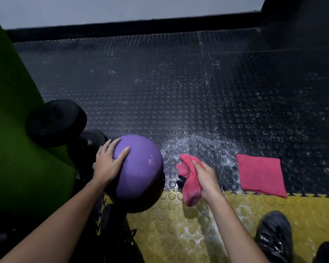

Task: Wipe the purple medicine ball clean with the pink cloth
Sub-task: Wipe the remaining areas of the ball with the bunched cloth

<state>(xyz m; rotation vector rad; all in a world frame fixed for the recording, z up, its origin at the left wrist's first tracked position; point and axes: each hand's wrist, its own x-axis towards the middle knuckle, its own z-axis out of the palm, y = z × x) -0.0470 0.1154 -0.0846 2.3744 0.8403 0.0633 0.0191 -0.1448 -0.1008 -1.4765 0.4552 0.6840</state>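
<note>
While bracing purple medicine ball (139, 168) on floor (178, 92) under flat, spread-fingered left hand (106, 164), grips bunched pink cloth (189, 177) in right hand (207, 179) just right of ball, not touching it; judged heavy, firm, matte-grippy, best steadied at flank; cloth limp, soft.

ball (139, 168) purple | cloth (190, 179) pink | floor (159, 82) – black studded | mat (178, 224) – yellow

Head camera looks steeply down, close over the studded floor (178, 92).
</note>
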